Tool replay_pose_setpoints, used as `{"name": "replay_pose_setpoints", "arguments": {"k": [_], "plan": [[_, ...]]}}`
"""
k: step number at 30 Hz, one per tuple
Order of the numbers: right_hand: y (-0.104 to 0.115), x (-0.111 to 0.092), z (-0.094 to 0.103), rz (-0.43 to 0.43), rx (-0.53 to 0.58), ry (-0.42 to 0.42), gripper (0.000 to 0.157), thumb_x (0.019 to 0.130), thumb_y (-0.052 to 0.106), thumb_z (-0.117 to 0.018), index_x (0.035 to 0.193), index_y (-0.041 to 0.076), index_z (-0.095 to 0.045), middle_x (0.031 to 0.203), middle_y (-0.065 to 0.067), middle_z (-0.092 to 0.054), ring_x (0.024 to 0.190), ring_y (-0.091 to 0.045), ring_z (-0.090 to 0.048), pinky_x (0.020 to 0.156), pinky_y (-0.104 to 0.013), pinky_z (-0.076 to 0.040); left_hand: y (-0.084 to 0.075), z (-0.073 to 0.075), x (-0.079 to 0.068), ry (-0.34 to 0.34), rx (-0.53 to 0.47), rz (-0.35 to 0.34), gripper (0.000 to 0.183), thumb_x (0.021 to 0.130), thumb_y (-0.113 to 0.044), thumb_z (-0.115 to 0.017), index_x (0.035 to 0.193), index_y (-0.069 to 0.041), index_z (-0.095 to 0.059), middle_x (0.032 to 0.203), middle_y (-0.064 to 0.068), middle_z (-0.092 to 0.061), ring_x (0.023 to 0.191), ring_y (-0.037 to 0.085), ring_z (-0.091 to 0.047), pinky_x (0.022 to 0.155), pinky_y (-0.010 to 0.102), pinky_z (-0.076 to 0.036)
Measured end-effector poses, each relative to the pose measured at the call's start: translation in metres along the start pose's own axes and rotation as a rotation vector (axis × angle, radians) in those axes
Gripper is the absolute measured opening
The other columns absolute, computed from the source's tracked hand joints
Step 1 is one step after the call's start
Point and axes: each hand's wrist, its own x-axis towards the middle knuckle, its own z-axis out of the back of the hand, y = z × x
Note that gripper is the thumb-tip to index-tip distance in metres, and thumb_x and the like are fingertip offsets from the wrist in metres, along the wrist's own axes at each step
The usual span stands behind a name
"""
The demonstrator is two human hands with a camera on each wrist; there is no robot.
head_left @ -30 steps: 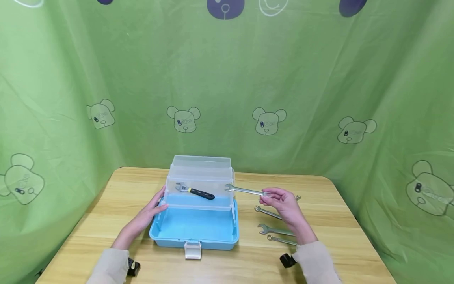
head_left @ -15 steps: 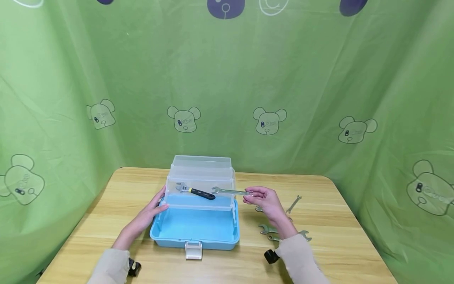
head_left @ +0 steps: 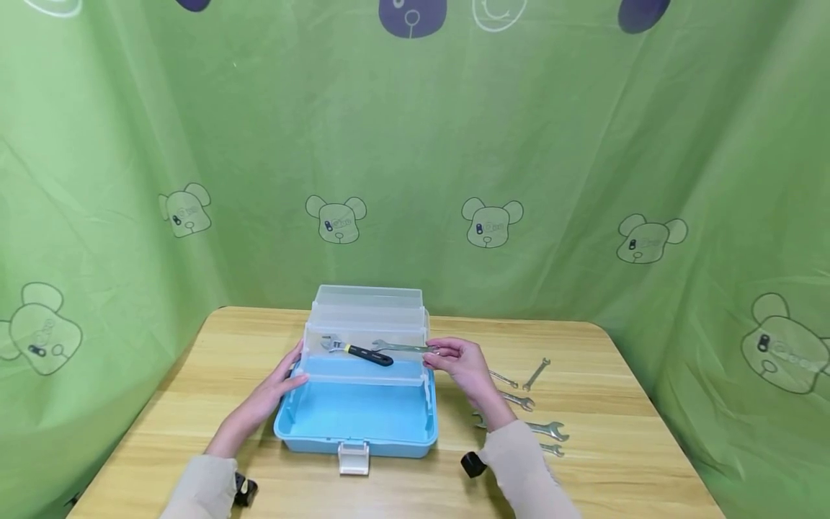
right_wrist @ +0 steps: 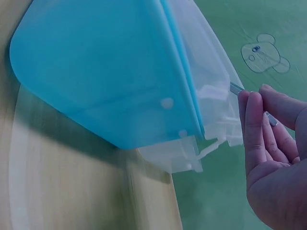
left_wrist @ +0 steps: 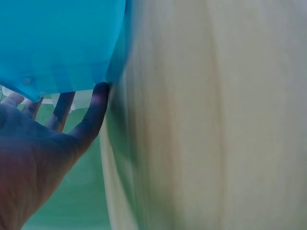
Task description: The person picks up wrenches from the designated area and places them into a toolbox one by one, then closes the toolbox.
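A light-blue toolbox (head_left: 357, 448) stands with its lid up and its translucent tray (head_left: 402, 376) raised. My left hand (head_left: 262, 396) rests against the box's left side, its fingers nearly straight and its thumb by the tray's corner. In the left wrist view, the fingers (left_wrist: 91, 112) lie along the blue wall. My right hand (head_left: 463, 364) pinches one end of an open-ended wrench (head_left: 405, 347), whose other end reaches over the tray. Inside the tray lies an adjustable wrench (head_left: 369, 355) with a black handle. The right wrist view shows the held wrench (right_wrist: 236, 88) between thumb and fingers, partly hidden.
Several metal wrenches (head_left: 547, 430) lie on the wooden table (head_left: 616, 461) right of the box, some partly hidden under my right forearm. A white latch (head_left: 353, 459) hangs at the box front. A green curtain (head_left: 415, 144) surrounds the table.
My right hand has moved left with the wrench, bringing its head over the tray beside the adjustable wrench. The left hand has stayed at the box.
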Motion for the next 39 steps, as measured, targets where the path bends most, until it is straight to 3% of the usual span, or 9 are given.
{"name": "replay_pose_setpoints", "arguments": {"k": [5,8,12,19,22,39], "plan": [[0.001,0.002,-0.015,0.0,-0.087,0.008,0.037,0.092,0.005,-0.076,0.127,-0.004,-0.069,0.101,-0.015,-0.077,0.078,-0.016,-0.074,0.074,-0.026,-0.063,0.001,0.0,0.001,0.0,-0.001,-0.005,0.079,0.106,-0.046,-0.052,0.168,-0.035,-0.004,0.175,0.018,-0.002,0.159,0.047,0.002,0.122,0.074,0.0],[0.001,0.005,-0.024,0.009,-0.162,0.012,0.035,0.093,0.008,-0.076,0.126,-0.002,-0.07,0.097,-0.012,-0.077,0.067,-0.013,-0.068,0.058,-0.021,-0.057,0.002,0.0,0.001,-0.001,-0.001,-0.009,0.079,0.106,-0.045,-0.052,0.168,-0.035,-0.004,0.175,0.018,-0.002,0.159,0.047,0.002,0.122,0.075,-0.001],[0.002,0.008,-0.033,0.035,-0.259,0.007,0.032,0.093,0.013,-0.077,0.123,0.003,-0.072,0.094,-0.007,-0.076,0.061,-0.012,-0.061,0.053,-0.021,-0.051,0.002,0.001,0.0,-0.002,-0.003,-0.012,0.079,0.106,-0.045,-0.052,0.168,-0.035,-0.004,0.175,0.018,-0.002,0.159,0.047,0.002,0.121,0.075,-0.001],[0.002,0.015,-0.041,0.109,-0.482,-0.04,0.025,0.094,0.019,-0.077,0.117,0.009,-0.074,0.096,-0.001,-0.076,0.085,-0.013,-0.066,0.073,-0.028,-0.055,0.004,0.002,0.0,-0.005,-0.008,-0.019,0.078,0.107,-0.044,-0.052,0.168,-0.034,-0.005,0.175,0.017,-0.001,0.159,0.047,0.002,0.121,0.075,0.0],[0.001,0.017,-0.043,0.139,-0.568,-0.053,0.023,0.094,0.019,-0.077,0.115,0.01,-0.076,0.095,0.0,-0.076,0.086,-0.013,-0.067,0.075,-0.03,-0.054,0.004,0.002,0.001,-0.001,0.0,-0.013,0.078,0.107,-0.046,-0.051,0.168,-0.034,-0.004,0.175,0.016,-0.001,0.159,0.046,0.003,0.122,0.074,0.0],[0.008,0.02,-0.057,0.141,-0.794,-0.079,0.021,0.091,0.025,-0.081,0.11,0.018,-0.079,0.093,0.003,-0.078,0.088,-0.017,-0.069,0.08,-0.037,-0.055,0.005,0.0,0.002,-0.007,-0.003,-0.002,0.079,0.106,-0.048,-0.052,0.168,-0.035,-0.004,0.176,0.013,-0.001,0.16,0.045,0.003,0.122,0.073,0.0]]}}
